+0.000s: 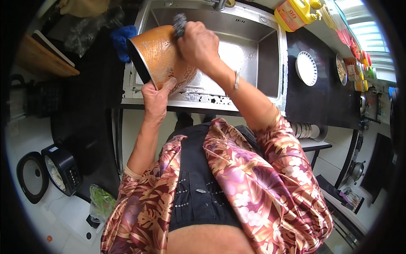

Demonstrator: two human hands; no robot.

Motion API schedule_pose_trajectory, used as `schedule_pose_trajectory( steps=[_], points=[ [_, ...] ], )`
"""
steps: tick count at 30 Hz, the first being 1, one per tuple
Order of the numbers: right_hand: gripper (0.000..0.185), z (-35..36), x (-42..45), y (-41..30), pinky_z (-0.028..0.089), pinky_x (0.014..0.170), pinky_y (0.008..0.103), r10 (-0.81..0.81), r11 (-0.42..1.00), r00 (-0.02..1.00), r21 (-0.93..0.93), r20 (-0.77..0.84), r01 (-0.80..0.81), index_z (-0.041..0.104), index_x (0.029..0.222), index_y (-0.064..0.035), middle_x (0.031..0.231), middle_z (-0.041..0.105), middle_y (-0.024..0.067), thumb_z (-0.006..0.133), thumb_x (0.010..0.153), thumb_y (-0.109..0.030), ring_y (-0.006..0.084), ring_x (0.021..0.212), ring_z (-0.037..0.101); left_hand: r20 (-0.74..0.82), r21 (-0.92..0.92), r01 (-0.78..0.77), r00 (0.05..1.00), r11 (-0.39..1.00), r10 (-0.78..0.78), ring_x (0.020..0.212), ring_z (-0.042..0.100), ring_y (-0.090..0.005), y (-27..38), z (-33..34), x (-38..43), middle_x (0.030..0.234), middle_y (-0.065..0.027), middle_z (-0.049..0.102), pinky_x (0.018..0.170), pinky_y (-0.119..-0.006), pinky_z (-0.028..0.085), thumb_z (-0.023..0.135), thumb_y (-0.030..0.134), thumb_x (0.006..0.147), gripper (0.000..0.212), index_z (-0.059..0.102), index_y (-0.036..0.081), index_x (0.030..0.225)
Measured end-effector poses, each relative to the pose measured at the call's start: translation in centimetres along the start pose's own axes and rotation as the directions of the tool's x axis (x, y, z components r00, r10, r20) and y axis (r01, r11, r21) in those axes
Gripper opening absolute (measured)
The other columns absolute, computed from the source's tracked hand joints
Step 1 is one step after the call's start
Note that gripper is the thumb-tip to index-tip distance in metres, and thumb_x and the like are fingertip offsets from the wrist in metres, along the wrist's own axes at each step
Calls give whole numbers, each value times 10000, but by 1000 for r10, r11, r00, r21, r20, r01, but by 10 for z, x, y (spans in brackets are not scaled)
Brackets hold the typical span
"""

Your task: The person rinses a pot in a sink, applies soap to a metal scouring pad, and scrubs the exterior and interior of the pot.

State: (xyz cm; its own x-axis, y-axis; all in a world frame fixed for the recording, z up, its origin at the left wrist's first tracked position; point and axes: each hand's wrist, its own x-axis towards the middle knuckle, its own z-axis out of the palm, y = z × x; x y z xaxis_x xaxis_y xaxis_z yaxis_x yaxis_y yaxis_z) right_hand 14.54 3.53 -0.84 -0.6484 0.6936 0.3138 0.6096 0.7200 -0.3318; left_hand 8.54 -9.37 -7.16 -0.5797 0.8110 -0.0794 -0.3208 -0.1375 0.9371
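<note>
An orange-brown pot point(155, 54) with soapy, stained outer walls is tilted on its side over the left part of a stainless steel sink point(266, 60). My left hand point(159, 95) grips its rim from below, thumb on the outer wall and fingers partly hidden. My right hand point(199, 44) holds a dark wire scouring pad point(180, 24) against the pot's outer side near the base. The pot's inside is mostly turned away and looks dark.
A blue cloth point(122, 41) lies at the sink's left edge. On the right counter are a white plate point(306, 68), a yellow detergent jug point(293, 14) and a dish of food point(341, 70). A faucet point(219, 4) stands behind the sink. An open rice cooker point(62, 170) is at lower left.
</note>
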Motion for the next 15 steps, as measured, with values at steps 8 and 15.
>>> schedule_pose_trajectory(
  steps=[8,15],
  points=[
    [225,10,-12,-24,489,531,412,-160,983,987,81,-34,162,524,799,-13,775,551,163,590,688,-197,312,591,598,-18,26,82,997,996,-82,738,546,-52,-7,-19,-5,815,2,621,667,-217,445,620,-32,771,70,600,-11,834],
    [252,21,-15,-42,482,456,337,-377,920,916,-170,-137,354,561,813,-6,690,564,108,567,622,-170,244,608,608,-97,45,-136,985,990,140,717,528,-52,-6,-4,-5,822,-6,609,637,-195,431,640,-26,766,120,604,-33,880]
  ],
)
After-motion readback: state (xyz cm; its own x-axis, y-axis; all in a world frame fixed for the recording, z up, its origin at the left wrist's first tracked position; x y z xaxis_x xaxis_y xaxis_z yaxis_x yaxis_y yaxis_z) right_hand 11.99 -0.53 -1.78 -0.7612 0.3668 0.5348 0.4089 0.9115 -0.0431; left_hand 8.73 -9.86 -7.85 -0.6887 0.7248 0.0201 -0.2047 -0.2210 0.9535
